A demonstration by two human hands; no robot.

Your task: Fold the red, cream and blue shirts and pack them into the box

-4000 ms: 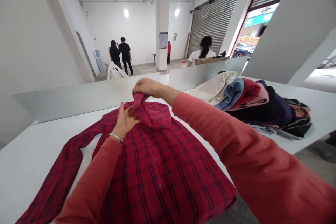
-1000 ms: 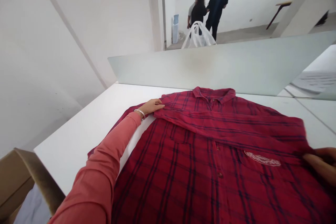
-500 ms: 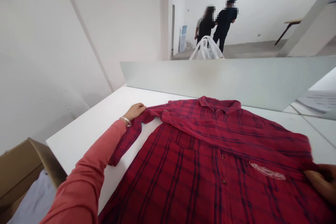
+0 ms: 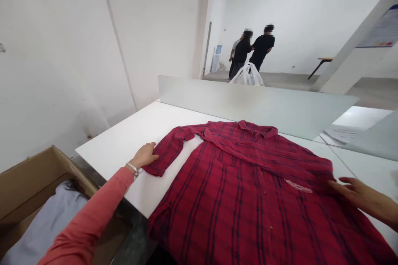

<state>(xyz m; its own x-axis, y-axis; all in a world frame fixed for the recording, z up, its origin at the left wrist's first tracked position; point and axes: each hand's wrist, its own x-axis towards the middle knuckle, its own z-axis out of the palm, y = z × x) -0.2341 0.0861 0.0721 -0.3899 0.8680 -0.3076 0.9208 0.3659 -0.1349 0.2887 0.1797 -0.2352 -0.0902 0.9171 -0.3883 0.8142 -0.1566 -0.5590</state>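
A red plaid button-up shirt (image 4: pixel 236 190) lies front up on the white table (image 4: pixel 124 132), collar at the far side. One sleeve is folded across the chest, just above a light embroidered patch. The other sleeve (image 4: pixel 169 151) extends to the left and bends towards me. My left hand (image 4: pixel 144 155), with a bracelet at the wrist, is beside that sleeve's outer edge, thumb and fingers apart. On the right, my right hand (image 4: pixel 357 192) has its fingers stretched out, their tips at the shirt's right side near the folded sleeve. The shirt's hem drops over the near table edge.
A cardboard box (image 4: pixel 52 161) with grey cloth (image 4: pixel 52 219) inside stands at the lower left. A low frosted panel (image 4: pixel 248 101) runs along the table's back, a white plastic bag (image 4: pixel 248 75) behind it. Several people (image 4: pixel 245 51) stand farther off.
My left hand has moved off the upper sleeve, down and left beside it. That sleeve lies less bunched. My right hand's fingers are now straighter. The view has tilted up.
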